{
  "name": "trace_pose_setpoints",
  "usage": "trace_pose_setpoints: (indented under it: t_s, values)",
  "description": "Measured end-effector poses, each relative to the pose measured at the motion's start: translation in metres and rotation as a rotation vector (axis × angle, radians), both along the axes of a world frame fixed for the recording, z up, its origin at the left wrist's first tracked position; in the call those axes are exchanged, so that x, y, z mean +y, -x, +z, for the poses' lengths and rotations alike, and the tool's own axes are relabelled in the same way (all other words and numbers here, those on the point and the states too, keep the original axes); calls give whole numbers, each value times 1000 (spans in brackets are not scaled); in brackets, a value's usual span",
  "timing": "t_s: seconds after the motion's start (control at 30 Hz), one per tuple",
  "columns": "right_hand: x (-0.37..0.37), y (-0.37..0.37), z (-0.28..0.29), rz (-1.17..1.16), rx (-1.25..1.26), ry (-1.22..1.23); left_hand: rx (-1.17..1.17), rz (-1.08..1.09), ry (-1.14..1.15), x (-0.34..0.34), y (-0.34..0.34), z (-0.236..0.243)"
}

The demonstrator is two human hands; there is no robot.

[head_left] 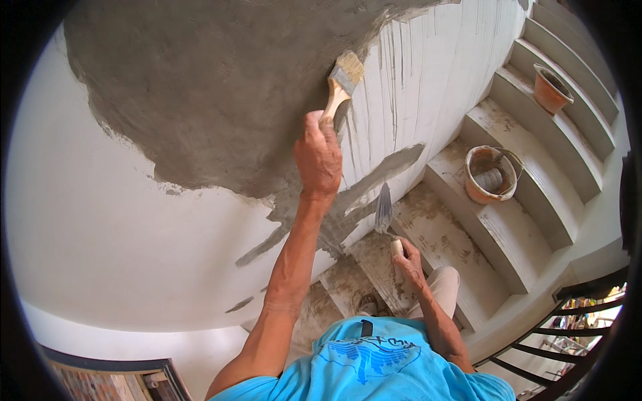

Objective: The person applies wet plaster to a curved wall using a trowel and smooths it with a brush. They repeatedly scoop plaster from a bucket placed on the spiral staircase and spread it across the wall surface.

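Observation:
My left hand (pixel 319 159) is raised to the wall, its fingers closed round the wooden handle of a flat paintbrush (pixel 344 79). The pale bristles are at the right edge of a large patch of wet grey plaster (pixel 207 87); whether they press on it I cannot tell. Lower and to the right, my right hand (pixel 409 259) grips the light handle of a pointed trowel (pixel 383 208). The grey-smeared blade points up, close to the wall's lower part. A thinner grey smear (pixel 388 170) runs across the white wall (pixel 428 73) there, under several dark drips.
Curved, stained stairs (pixel 445 227) climb to the right. A bucket (pixel 483 177) with a grey ribbed object in it stands on one step, a smaller orange-brown bucket (pixel 552 90) higher up. A dark railing (pixel 555 331) is at lower right, a framed picture (pixel 117 377) at lower left.

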State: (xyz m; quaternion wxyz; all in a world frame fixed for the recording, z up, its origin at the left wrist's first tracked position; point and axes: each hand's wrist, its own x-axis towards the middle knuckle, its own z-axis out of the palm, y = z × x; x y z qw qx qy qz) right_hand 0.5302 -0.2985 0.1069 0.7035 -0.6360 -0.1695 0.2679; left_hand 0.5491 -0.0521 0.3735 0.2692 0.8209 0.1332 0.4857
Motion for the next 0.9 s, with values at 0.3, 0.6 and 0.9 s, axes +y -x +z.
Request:
trace_pose_setpoints:
  t_s: [0.3, 0.6, 0.9]
  values:
    - [-16, 6, -6, -39, -13, 48, 258, 152, 79, -2, 115, -33]
    - [5, 13, -19, 3, -43, -23, 22, 82, -52, 16, 63, 1]
    - [8, 19, 29, 42, 65, -38, 246, 100, 172, 4, 151, -49]
